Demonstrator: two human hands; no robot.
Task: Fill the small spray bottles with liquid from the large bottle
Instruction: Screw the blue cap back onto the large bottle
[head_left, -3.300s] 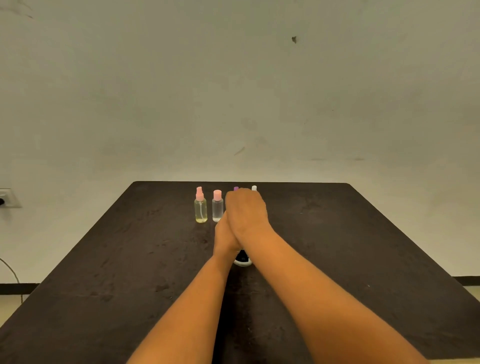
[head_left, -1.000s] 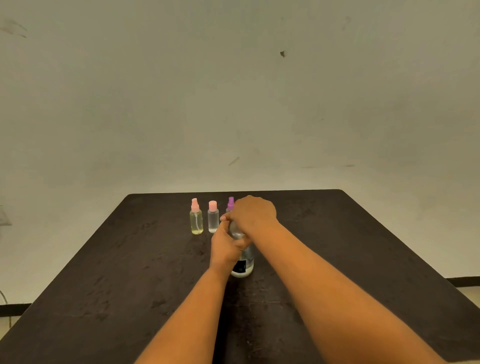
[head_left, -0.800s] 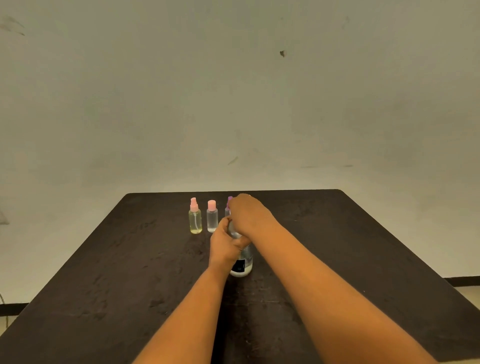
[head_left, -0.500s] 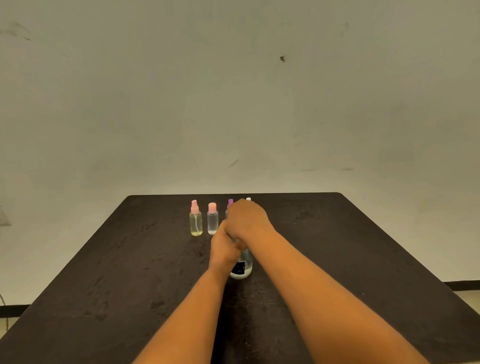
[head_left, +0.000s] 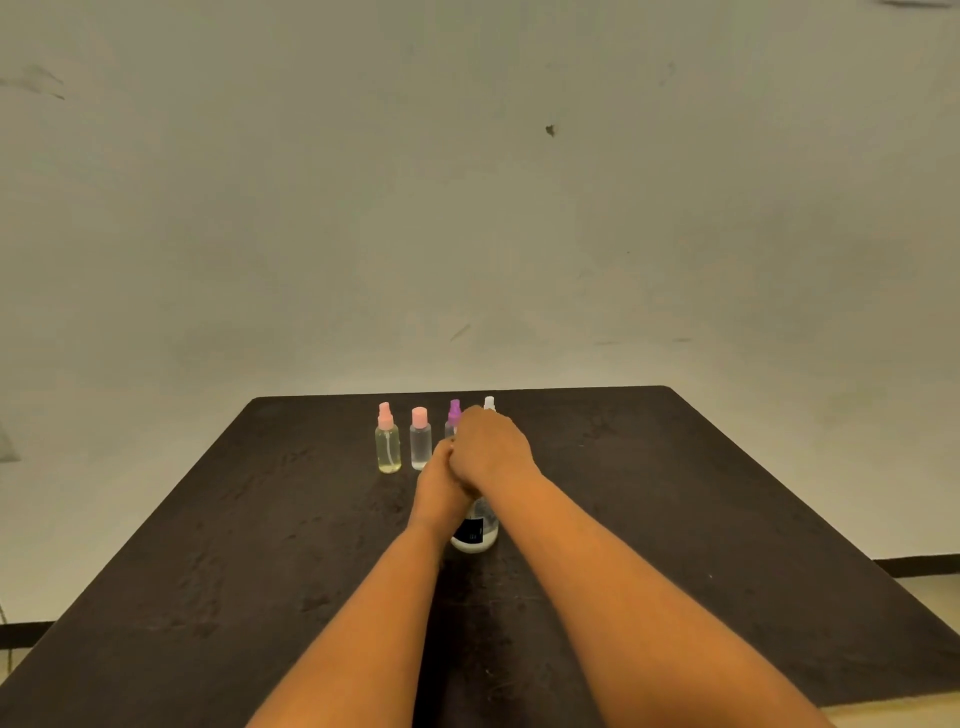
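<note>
Fingers of right hand curled down over top of large bottle, likely to unscrew its hidden cap; left hand grips the neck to steady it upright on table, four small spray bottles just behind it.

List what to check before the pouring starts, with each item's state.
1. Large bottle upright on the table: ok.
2. Left hand grips its body: ok.
3. Right hand curls over its top; cap off: cannot tell, hidden.
4. Pink-capped yellow bottle, pink-capped clear bottle, purple-capped bottle and white-capped bottle upright in a row: ok.
5. Their spray tops removed for filling: not ok, all four on.
</note>
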